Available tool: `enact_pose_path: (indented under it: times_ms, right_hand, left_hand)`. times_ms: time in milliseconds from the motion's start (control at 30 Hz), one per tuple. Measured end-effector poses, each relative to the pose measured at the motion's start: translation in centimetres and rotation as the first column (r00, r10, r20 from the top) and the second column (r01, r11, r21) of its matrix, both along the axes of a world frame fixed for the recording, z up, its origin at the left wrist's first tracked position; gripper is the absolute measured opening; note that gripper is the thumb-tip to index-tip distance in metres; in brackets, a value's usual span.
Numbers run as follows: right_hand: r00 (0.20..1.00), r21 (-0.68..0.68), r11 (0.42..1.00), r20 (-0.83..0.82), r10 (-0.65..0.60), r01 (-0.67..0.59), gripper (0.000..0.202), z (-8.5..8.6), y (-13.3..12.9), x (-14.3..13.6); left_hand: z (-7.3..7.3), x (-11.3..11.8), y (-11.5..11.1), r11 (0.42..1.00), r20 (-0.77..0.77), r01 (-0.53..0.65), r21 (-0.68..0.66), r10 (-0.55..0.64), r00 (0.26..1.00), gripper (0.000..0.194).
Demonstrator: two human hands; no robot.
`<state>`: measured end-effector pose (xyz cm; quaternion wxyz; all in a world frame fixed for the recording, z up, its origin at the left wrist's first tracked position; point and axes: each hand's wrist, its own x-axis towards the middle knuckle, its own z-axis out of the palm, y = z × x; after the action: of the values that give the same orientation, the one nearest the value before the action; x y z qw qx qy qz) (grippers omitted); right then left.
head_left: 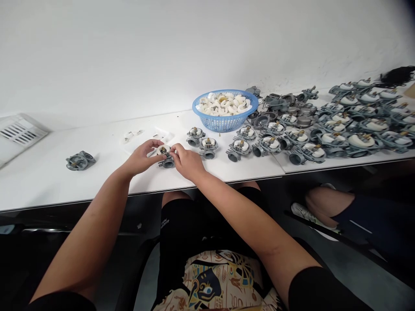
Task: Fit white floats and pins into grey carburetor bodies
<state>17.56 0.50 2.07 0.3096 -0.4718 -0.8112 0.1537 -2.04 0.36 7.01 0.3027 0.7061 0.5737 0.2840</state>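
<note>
A grey metal carburetor body [167,163] with a white float in its top stands on the white table near the front edge. My left hand [143,158] is around its left side, thumb and fingers closed on it. From the right, my right hand [188,162] pinches at the body's upper right edge; its fingertips touch the part, and anything small between them is hidden. Just right of my hands stand two more bodies with white floats [208,147]. One body without a white float [78,160] lies apart on the left.
Behind stands a blue basket [223,123] heaped with white floats. Many grey bodies [333,125] crowd the right side. Small white parts [132,135] lie behind my left hand. A white slotted object [21,134] is at far left. A person's leg [329,202] shows at lower right.
</note>
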Motion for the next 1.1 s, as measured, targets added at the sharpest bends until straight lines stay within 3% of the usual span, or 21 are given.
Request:
enact_pose_path:
  times_ms: [300,533,800,1100]
  right_hand:
    - [1.000,-0.037,0.999,-0.017,0.002,-0.003,0.021,0.0,0.1,0.1]
    - [1.000,-0.034,0.999,-0.002,-0.002,0.002,0.020,0.0,0.1,0.1]
    - [1.000,-0.055,0.999,-0.003,-0.001,0.001,0.019,0.1,0.3,0.2]
    - [0.999,-0.068,0.997,-0.042,0.027,-0.030,0.018,0.1,0.3,0.5]
  left_hand:
    - [-1.1,-0.6,0.8,0.999,-0.043,-0.031,0.043,0.033,0.999,0.054]
    - [0.0,-0.3,1.4,0.996,-0.127,0.048,0.072,-0.039,0.991,0.047]
    - [1.8,-0.4,2.3,0.994,-0.280,0.100,-0.043,-0.108,0.954,0.049]
    - [1.4,-0.7,1.6,0.998,-0.246,-0.004,-0.068,-0.013,0.969,0.061]
